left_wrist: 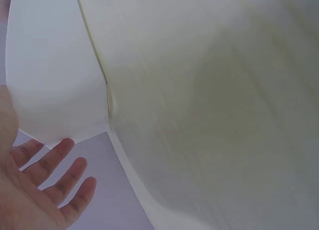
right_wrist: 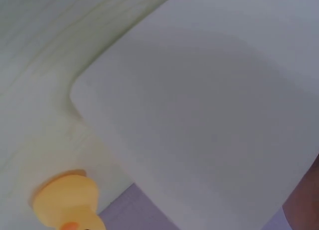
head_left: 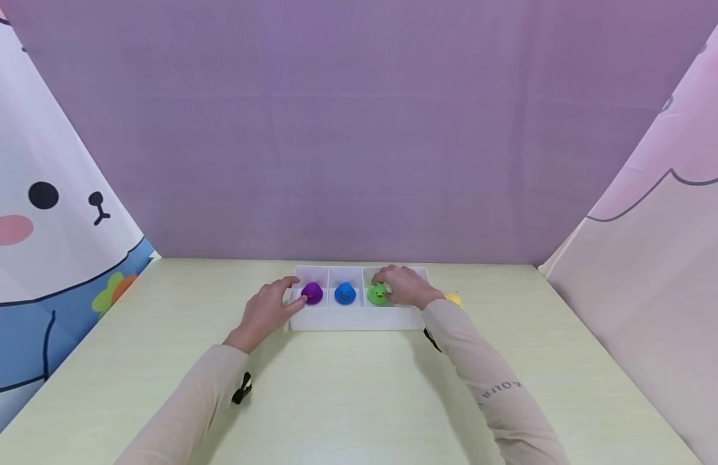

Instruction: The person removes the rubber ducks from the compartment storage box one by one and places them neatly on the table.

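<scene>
A white divided tray [head_left: 347,319] stands at the back of the table. From left to right its compartments hold a purple rubber duck [head_left: 314,293], a blue rubber duck [head_left: 345,294] and a green rubber duck [head_left: 377,294]. My right hand [head_left: 402,285] reaches over the tray's right part, thumb and fingers around the green duck. The hand covers the rightmost part of the tray. At the left end, my left hand [head_left: 267,310] spreads its thumb and fingers about the tray's corner. The left wrist view shows its relaxed fingers [left_wrist: 55,162] beside the tray's wall.
A yellow rubber duck [right_wrist: 67,197] lies on the table just right of the tray, partly behind my right wrist in the head view. A purple backdrop [head_left: 347,129] rises behind the table [head_left: 347,400]. Printed cloths [head_left: 62,271] flank both sides.
</scene>
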`<state>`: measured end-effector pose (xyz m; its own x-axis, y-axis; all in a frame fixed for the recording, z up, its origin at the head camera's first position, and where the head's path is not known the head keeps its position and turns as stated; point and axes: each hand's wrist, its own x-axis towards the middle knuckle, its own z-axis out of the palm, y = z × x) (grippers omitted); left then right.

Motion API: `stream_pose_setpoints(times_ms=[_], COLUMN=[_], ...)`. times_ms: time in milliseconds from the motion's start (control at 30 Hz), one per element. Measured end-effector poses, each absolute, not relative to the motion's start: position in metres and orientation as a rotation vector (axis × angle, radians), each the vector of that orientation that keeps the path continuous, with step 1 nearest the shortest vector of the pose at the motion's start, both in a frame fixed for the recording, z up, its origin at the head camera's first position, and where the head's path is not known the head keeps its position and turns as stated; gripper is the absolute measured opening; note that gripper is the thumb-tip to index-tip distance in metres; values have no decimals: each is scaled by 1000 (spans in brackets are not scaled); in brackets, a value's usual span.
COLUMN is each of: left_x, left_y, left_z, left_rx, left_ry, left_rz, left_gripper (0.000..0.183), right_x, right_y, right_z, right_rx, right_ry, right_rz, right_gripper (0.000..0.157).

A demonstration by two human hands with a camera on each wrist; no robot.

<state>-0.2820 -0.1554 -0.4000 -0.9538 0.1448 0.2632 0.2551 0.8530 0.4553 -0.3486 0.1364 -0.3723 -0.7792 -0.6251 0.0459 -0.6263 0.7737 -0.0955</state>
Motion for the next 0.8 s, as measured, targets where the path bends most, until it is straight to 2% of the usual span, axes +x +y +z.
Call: stream_pose_setpoints(times_ms=[800], left_x=[-282], left_y=[-156], left_z=[-401], left_rx=[-313], left_ry=[-2802], left_rz=[-747], left_gripper=[51], right_x=[-351], right_y=[134], right_z=[-373], right_rx=[1113], right_ry=[-2935], right_rz=[134], right_gripper=[33])
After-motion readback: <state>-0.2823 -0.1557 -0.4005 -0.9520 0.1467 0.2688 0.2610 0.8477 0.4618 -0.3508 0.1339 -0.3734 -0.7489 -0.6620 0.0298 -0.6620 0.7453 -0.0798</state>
